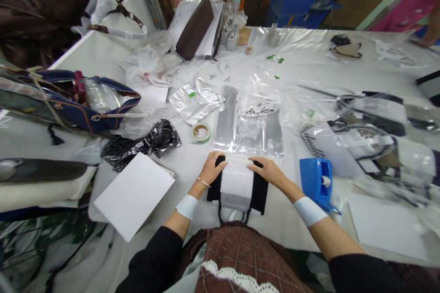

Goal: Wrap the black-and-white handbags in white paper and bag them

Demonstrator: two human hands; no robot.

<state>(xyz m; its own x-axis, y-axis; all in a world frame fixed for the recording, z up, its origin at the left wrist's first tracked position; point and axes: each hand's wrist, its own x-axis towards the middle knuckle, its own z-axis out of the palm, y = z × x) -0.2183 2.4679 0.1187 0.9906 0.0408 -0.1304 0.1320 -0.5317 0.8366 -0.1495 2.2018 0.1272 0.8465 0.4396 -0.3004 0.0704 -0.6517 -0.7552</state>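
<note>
In front of my body lies a black handbag [259, 197] with a white wrapping sheet [236, 181] around its middle. Its thin handles [220, 214] point toward my apron. My left hand [212, 170] grips the far left corner, thumb on the white sheet. At the far right corner, my right hand [268, 170] holds the bag the same way, its thumb over the top edge. The bag's underside is hidden. Just beyond both hands lie clear plastic bags [225, 121] and a roll of tape [200, 132].
A blue tape dispenser [311, 178] stands to the right, near plastic-covered bags [374, 146]. White paper sheets [135, 197] and crumpled black plastic [165, 137] lie left. Farther left sits an open blue bag [85, 100]; a brown wallet-like case [195, 27] leans at the back.
</note>
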